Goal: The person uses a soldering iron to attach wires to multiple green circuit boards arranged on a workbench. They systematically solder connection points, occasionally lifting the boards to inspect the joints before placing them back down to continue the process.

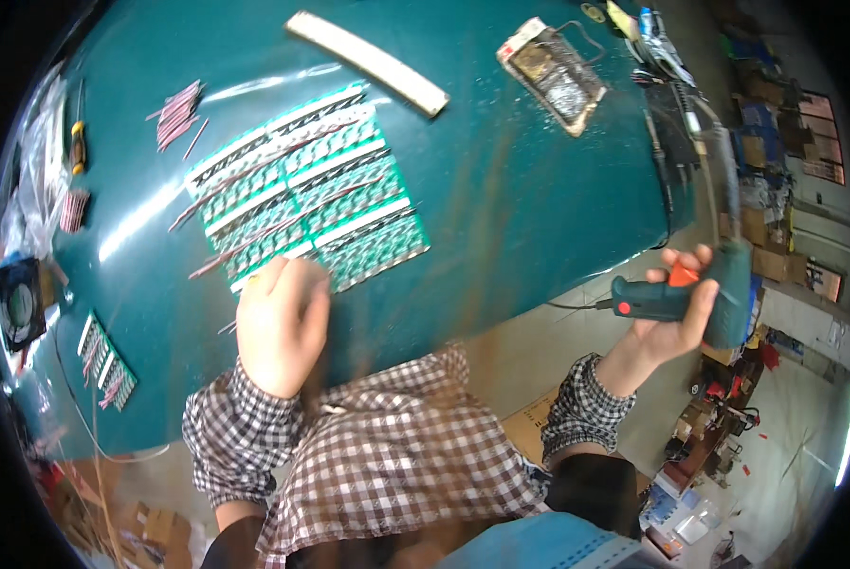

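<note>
A green panel of circuit boards (pixel 301 194) lies on the table, with thin reddish wires (pixel 283 223) across its rows. My left hand (pixel 285 318) rests at the panel's near left edge, fingers curled and closed. What is between them, if anything, is hidden under the hand. Off the table's right edge, my right hand (pixel 683 308) grips a dark green soldering gun (pixel 657 299) by its handle. Its orange trigger (pixel 683 276) shows beside my fingers, and its long tip end points away from me.
A bundle of cut wires (pixel 177 116) lies left of the panel. Behind it is a long white strip (pixel 368 62). A stained tray (pixel 553 76) sits at the far right. On the left are a screwdriver (pixel 78 142) and a smaller board piece (pixel 107 360).
</note>
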The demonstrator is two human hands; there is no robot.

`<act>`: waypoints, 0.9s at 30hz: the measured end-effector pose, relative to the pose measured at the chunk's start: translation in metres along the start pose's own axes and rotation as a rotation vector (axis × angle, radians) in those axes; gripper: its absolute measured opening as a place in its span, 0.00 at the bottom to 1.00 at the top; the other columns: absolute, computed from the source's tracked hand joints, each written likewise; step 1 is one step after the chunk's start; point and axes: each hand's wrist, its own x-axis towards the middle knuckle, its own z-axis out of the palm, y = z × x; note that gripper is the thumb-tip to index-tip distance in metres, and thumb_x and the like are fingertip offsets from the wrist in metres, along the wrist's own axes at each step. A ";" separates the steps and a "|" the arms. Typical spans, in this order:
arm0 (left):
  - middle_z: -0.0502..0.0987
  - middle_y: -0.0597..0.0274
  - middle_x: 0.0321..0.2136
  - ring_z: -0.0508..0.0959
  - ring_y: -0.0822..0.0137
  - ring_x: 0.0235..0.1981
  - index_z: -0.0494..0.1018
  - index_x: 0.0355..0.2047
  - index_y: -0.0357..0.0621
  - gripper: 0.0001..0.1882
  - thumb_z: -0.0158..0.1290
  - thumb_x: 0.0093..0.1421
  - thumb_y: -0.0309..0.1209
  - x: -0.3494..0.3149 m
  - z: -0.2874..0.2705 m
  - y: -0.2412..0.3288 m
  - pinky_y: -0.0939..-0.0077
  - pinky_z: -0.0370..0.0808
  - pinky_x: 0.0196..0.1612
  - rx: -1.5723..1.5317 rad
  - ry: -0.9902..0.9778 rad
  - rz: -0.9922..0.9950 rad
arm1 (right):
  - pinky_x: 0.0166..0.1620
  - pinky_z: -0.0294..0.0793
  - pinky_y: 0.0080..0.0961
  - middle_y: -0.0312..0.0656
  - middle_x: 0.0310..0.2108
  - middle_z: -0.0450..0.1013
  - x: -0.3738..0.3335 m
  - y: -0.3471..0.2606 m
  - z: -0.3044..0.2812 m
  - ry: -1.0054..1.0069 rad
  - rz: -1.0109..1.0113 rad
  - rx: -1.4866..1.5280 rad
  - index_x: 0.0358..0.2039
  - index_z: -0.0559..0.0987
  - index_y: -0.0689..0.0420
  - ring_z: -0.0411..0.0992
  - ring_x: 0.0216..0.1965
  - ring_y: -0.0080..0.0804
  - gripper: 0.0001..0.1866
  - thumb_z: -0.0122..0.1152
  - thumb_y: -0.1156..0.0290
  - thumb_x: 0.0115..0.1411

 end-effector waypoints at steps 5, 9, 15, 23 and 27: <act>0.71 0.58 0.25 0.74 0.62 0.24 0.70 0.28 0.39 0.05 0.54 0.51 0.19 0.002 0.006 0.022 0.73 0.71 0.29 0.030 0.013 -0.040 | 0.33 0.80 0.27 0.48 0.38 0.75 0.036 0.040 -0.007 -0.033 -0.114 -0.611 0.46 0.73 0.68 0.77 0.35 0.36 0.17 0.54 0.69 0.61; 0.71 0.58 0.24 0.71 0.58 0.25 0.71 0.32 0.41 0.11 0.57 0.47 0.19 0.006 -0.001 0.041 0.68 0.68 0.31 0.173 0.185 0.112 | 0.30 0.81 0.25 0.48 0.37 0.74 0.019 0.031 0.000 0.207 0.084 -0.308 0.43 0.73 0.69 0.77 0.35 0.38 0.15 0.57 0.72 0.59; 0.76 0.60 0.35 0.75 0.74 0.32 0.73 0.39 0.36 0.10 0.56 0.56 0.21 0.010 0.020 0.071 0.81 0.72 0.34 -0.877 0.071 -0.174 | 0.28 0.82 0.27 0.47 0.32 0.73 -0.030 0.009 0.005 -0.087 0.418 0.276 0.46 0.67 0.70 0.76 0.34 0.42 0.20 0.49 0.65 0.62; 0.76 0.63 0.32 0.73 0.79 0.28 0.72 0.43 0.38 0.11 0.51 0.62 0.30 0.022 0.035 0.080 0.88 0.71 0.32 -1.651 -0.106 -0.550 | 0.26 0.81 0.27 0.47 0.33 0.71 -0.074 0.003 0.035 -0.254 0.576 0.466 0.44 0.67 0.69 0.76 0.32 0.43 0.23 0.54 0.61 0.60; 0.75 0.63 0.32 0.72 0.79 0.26 0.72 0.40 0.38 0.09 0.49 0.63 0.30 0.022 0.034 0.079 0.87 0.70 0.29 -1.714 -0.042 -0.582 | 0.25 0.81 0.26 0.47 0.32 0.71 -0.082 0.000 0.040 -0.241 0.618 0.430 0.43 0.68 0.69 0.75 0.31 0.42 0.24 0.57 0.59 0.58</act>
